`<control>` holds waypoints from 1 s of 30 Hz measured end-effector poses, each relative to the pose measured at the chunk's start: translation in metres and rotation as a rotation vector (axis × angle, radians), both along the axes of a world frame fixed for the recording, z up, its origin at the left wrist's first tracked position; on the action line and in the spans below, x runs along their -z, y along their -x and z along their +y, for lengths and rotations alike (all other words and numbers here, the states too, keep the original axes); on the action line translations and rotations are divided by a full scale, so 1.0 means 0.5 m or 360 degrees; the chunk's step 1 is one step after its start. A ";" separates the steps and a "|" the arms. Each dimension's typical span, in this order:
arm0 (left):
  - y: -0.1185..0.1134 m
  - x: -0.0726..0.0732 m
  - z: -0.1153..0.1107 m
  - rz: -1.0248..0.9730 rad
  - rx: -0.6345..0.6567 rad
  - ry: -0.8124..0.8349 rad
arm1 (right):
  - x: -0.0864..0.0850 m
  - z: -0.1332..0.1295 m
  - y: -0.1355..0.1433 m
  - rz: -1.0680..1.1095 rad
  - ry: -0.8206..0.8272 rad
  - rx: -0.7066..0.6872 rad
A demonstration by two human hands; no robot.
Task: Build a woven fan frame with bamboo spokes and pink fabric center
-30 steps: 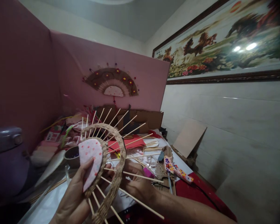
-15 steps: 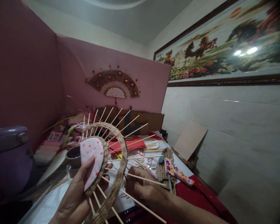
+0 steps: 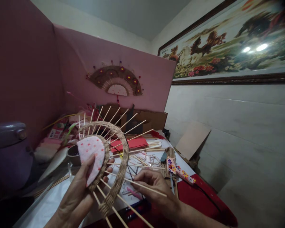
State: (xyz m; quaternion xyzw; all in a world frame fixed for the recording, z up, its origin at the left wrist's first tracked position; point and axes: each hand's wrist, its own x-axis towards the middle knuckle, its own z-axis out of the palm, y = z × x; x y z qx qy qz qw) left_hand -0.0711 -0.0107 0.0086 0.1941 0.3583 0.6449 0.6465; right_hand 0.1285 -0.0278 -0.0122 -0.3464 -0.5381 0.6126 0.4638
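Observation:
My left hand (image 3: 76,190) grips a half-made fan by its base, thumb on the pink half-round cloth (image 3: 92,150) with red dots and fingers behind it. Thin wooden sticks (image 3: 136,127) radiate from the base through a curved band of woven twine (image 3: 124,152). To the right of this band, my right hand (image 3: 154,186) is closed in a pinch beside one of the lower sticks. A thin dark cord (image 3: 130,173) runs from the band to its fingertips. The cord's end is hidden by the fingers.
Past the fan lie red paper (image 3: 130,144), loose sticks and string. A flower-patterned glue gun (image 3: 180,171) rests at the right. Behind the left hand stands a dark round bowl (image 3: 73,151). A finished fan (image 3: 116,79) hangs on the pink panel.
My right hand has moved right and slightly down, away from the twine band, with the dark cord drawn out toward it. The fan has shifted slightly left and up in view.

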 end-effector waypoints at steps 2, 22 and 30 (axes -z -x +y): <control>-0.002 -0.002 0.001 -0.0007 -0.0042 0.0000 | 0.008 -0.011 0.005 -0.0007 -0.0018 0.0086; -0.011 -0.009 -0.005 0.0249 -0.0238 -0.0128 | -0.013 -0.062 -0.076 -0.1203 -0.1926 0.0306; -0.019 -0.010 -0.012 0.0279 -0.0182 -0.0052 | 0.010 -0.051 0.014 -0.1253 -0.2306 0.0336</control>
